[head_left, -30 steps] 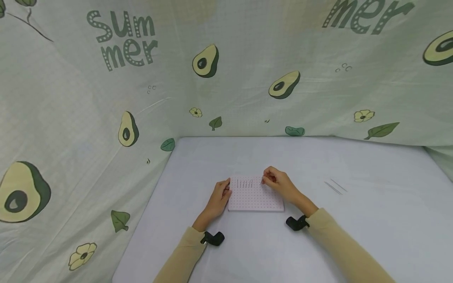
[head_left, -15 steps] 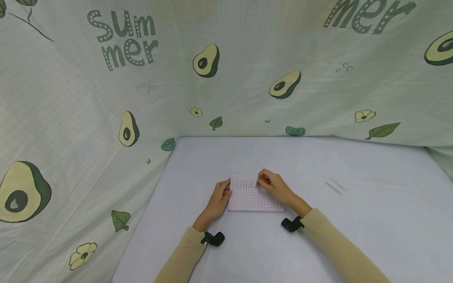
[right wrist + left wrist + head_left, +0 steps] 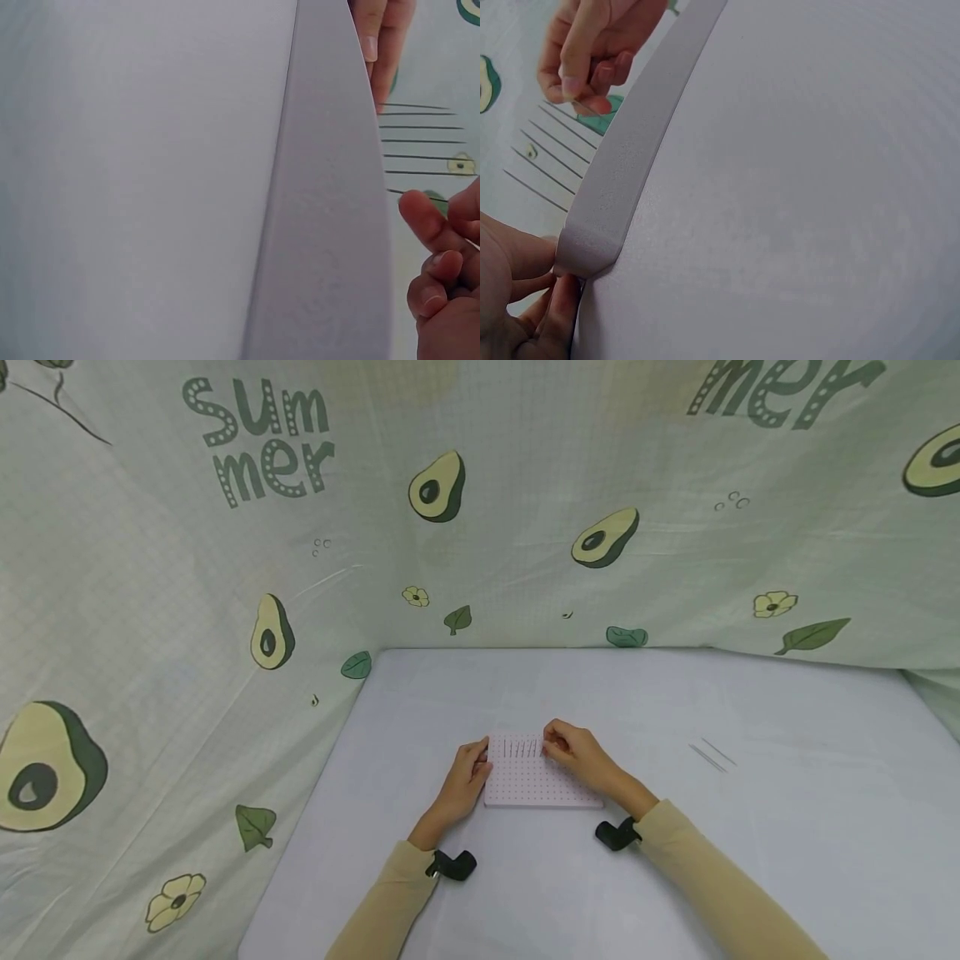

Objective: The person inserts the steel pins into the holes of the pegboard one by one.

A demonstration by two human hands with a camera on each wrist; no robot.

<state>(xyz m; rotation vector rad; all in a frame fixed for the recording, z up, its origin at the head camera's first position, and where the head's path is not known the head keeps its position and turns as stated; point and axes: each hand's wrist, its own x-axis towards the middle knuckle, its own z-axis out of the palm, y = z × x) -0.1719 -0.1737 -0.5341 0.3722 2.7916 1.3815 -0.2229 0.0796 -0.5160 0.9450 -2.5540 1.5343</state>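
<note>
A pale pink pegboard (image 3: pixel 540 789), dotted with rows of small holes, lies on the table. My left hand (image 3: pixel 462 783) grips its left edge, thumb and fingers on either side of the corner in the left wrist view. Several thin dark metal rods (image 3: pixel 544 170) stand upright in a line across the far part of the board. At the right end of that line, my right hand (image 3: pixel 581 756) pinches another thin rod (image 3: pixel 396 191) between thumb and index finger. Its lower end is near the board's surface; whether it sits in a hole I cannot tell.
Some loose thin rods (image 3: pixel 718 752) lie slantwise on the white table (image 3: pixel 810 827), right of the board. A cloth (image 3: pixel 510 560) printed with avocados hangs behind the table and along its left side. Each wrist carries a black camera (image 3: pixel 617 835).
My right hand has moved left with the rod, coming close to the end of the standing line. The left hand and the board have stayed in place.
</note>
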